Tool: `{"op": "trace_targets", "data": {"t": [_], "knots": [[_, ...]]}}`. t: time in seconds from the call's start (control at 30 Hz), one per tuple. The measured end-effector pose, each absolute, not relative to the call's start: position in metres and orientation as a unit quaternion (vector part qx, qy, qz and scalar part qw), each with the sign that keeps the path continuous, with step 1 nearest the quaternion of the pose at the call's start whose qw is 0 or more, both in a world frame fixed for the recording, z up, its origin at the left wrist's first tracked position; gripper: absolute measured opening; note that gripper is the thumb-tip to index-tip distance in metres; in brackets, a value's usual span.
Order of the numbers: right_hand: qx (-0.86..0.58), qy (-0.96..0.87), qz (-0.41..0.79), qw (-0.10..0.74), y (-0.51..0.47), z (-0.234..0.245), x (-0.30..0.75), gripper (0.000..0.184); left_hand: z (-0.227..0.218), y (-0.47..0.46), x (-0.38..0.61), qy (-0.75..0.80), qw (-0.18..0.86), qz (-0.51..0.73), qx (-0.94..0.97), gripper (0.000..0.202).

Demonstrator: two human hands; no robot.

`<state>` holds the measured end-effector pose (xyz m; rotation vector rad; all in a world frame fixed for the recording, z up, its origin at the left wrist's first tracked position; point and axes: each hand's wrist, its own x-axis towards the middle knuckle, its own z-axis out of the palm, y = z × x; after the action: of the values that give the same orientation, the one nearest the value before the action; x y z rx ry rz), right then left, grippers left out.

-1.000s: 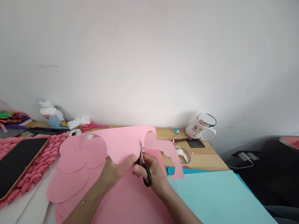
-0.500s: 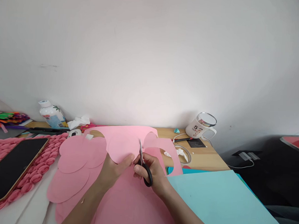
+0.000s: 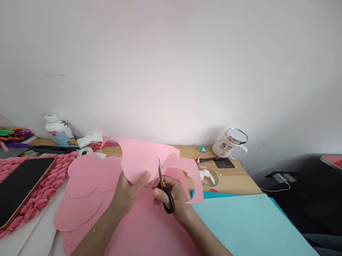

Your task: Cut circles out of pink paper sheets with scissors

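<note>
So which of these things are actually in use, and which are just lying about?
In use: pink paper, held by the left hand; scissors, in the right hand; cut pink rounds.
Lying about: white mug, plastic bottle, teal sheet, dark tablet.

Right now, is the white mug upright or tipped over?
Upright: the mug stands on its base on the desk, shiny top facing up.

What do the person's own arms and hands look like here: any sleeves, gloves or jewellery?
The left hand and right hand are bare: no gloves, no ring, watch or bracelet visible. The left forearm and right forearm are uncovered down to the picture's bottom edge; no sleeve shows.
</note>
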<state>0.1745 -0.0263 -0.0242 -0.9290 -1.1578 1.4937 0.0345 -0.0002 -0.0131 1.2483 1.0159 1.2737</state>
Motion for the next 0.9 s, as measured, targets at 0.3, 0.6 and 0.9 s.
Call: {"op": "trace_targets", "data": {"t": [0.3,0.6,0.9], "knots": [[-0.379,-0.467,0.617,0.507,-0.027,-0.021,0.171,0.036,-0.004,-0.006,0.037,0.409,0.513,0.476,0.586,0.012],[-0.344,-0.463,0.623,0.528,-0.024,-0.024,0.174,0.036,-0.006,-0.006,0.034,0.457,0.489,0.46,0.584,0.029],[-0.377,-0.48,0.611,0.504,-0.025,-0.013,0.174,0.042,0.002,-0.006,0.035,0.452,0.491,0.452,0.592,0.025]]}}
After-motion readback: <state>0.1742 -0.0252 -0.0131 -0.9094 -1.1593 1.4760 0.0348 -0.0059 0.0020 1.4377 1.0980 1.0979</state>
